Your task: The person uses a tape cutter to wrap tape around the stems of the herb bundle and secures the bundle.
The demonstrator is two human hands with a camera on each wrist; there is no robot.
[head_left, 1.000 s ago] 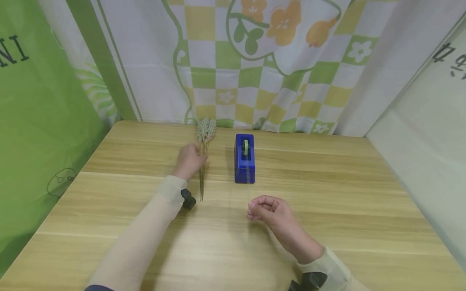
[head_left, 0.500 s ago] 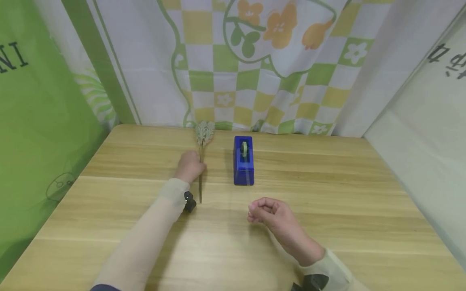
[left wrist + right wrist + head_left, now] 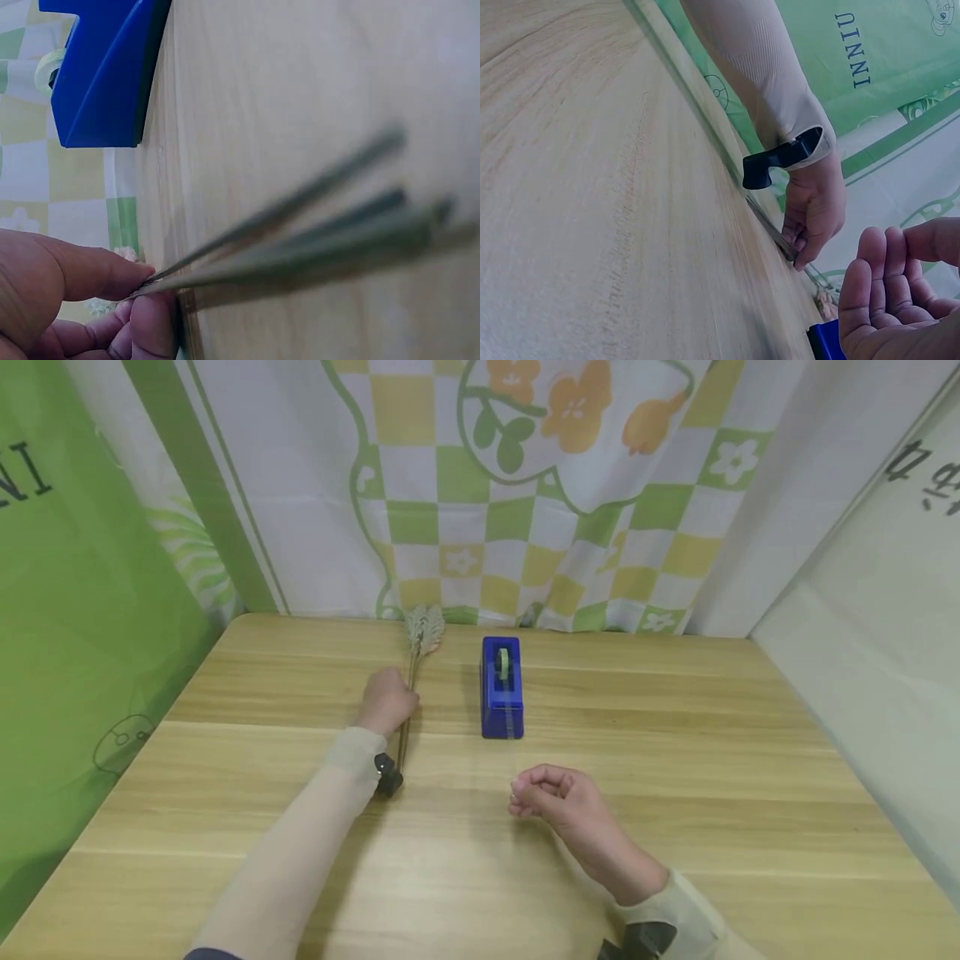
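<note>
Stems in one hand, tape seemingly in the other.
Centre-left, your left hand (image 3: 386, 702) has thumb and finger clamped on the thin stems (image 3: 337, 255), their ends fanning loose, so gather them parallel and pinch lightly; just below centre, your right hand (image 3: 570, 810) has fingertips together, apparently on clear tape (image 3: 510, 722) from the blue dispenser (image 3: 502, 693), so hold that strip taut and untwisted. Mind the worktop's (image 3: 690, 735) far edge, where the pale heads (image 3: 425, 629) overlap the curtain (image 3: 412, 518) in view; your working room spreads lower centre.
</note>
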